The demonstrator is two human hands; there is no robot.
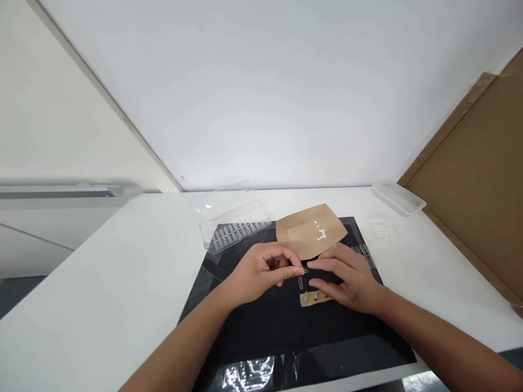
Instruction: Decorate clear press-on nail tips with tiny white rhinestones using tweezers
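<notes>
My left hand (261, 267) is pinched at the fingertips on a small clear pointed false nail tip (300, 282), which hangs down over the black mat (286, 332). My right hand (347, 277) rests just to the right, its fingers apart and their tips close to the nail tip, with nothing visible in them. Below the fingers lies a small tan strip (315, 298) carrying several metal studs. Beyond the hands is a kraft paper sheet (302, 231) with white bits on it (321, 233).
A clear plastic case of nail tips (235, 227) and its clear lid (220, 198) lie at the back left of the white table (102, 272). A sticker sheet (383, 231), white plastic tray (398, 197) and large cardboard panel (463, 179) stand at the right.
</notes>
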